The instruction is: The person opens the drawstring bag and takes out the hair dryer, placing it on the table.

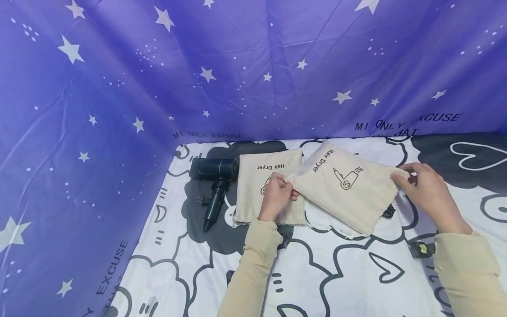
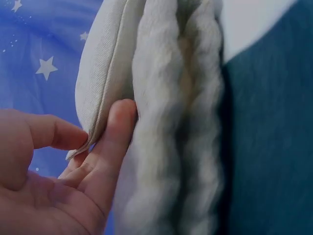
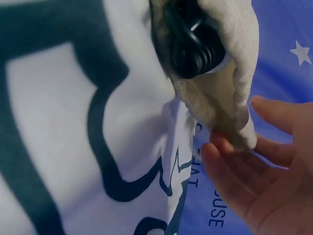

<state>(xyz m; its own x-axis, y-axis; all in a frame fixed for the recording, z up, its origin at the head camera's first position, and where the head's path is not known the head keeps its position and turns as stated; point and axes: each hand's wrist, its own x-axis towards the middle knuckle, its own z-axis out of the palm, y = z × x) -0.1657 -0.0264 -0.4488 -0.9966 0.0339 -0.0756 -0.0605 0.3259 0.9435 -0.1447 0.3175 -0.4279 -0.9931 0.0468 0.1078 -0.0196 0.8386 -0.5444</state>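
Note:
A cream cloth bag [image 1: 348, 187] printed "Hair Dryer" lies slanted between the two hands. The left hand [image 1: 276, 196] pinches one corner of it between thumb and fingers. At the opposite end, the right hand [image 1: 429, 193] holds the corner beside the bag's mouth. Black coiled cord [image 3: 195, 54] shows inside that mouth in the right wrist view; what else the bag contains is hidden. Under the left hand a second cream bag [image 1: 249, 198] with the same print lies flat, partly covered by the hand.
A dark hair dryer [image 1: 215, 169] lies left of the flat bag, its plug [image 1: 203, 200] beside the handle. The black-and-white patterned cloth [image 1: 317, 273] covers the surface. Purple star-printed curtain [image 1: 253, 101] hangs behind and along the left side.

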